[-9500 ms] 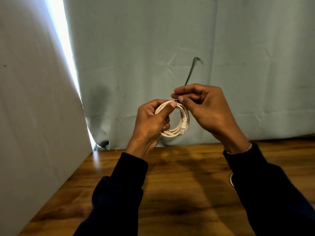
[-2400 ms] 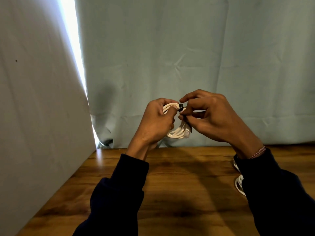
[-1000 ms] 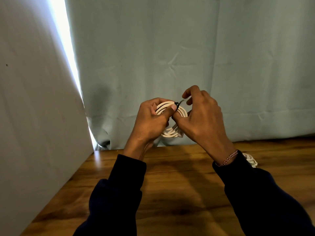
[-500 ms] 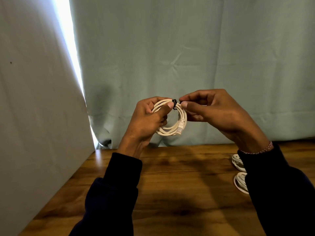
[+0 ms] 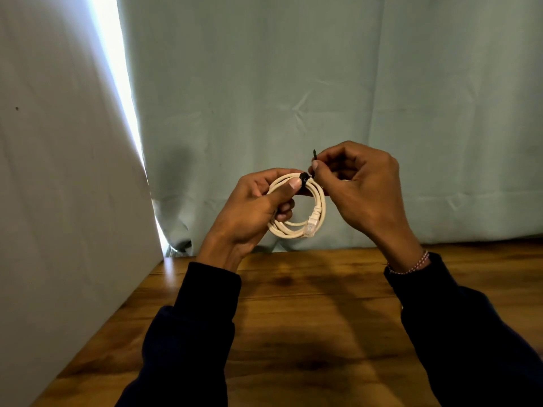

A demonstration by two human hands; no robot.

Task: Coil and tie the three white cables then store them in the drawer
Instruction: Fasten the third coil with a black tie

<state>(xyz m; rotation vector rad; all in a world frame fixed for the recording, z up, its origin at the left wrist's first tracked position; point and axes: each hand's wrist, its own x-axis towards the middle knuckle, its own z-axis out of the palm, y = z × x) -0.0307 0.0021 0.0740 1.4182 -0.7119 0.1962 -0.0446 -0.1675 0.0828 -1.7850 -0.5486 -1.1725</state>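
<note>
A wooden table (image 5: 308, 333) fills the foreground, its grain running across under the person's two dark sleeves, and it serves as the reference for everything else here. Above the table's far half, held clear of the wood, is the white cable (image 5: 316, 207), wound into a tidy coil of several turns with a clear plug hanging at the coil's lower right.

The left hand (image 5: 252, 210) grips the coil's left side, fingers curled through the loop and the thumb pressed flat over the strands at the top. Just beside that thumb sits a black tie (image 5: 304, 176) wrapped around the bundle. The right hand (image 5: 361, 183), also above the table, pinches the tie's free tail between thumb and forefinger, the tail's tip poking up past the fingertips; the other fingers are curled in.

The step in hand looks like cinching the tie. To do it well, the left thumb should keep the turns stacked so none slips out, while the right hand draws the tail straight away from the bundle rather than sideways, which could twist the coil. Snug is enough; overtightening risks kinking the strands.

Beyond the table's far edge hangs a pale green curtain (image 5: 323, 83); off its left edge stands a grey panel (image 5: 58, 171), with bright light showing through the gap between them. No drawer is in view.
</note>
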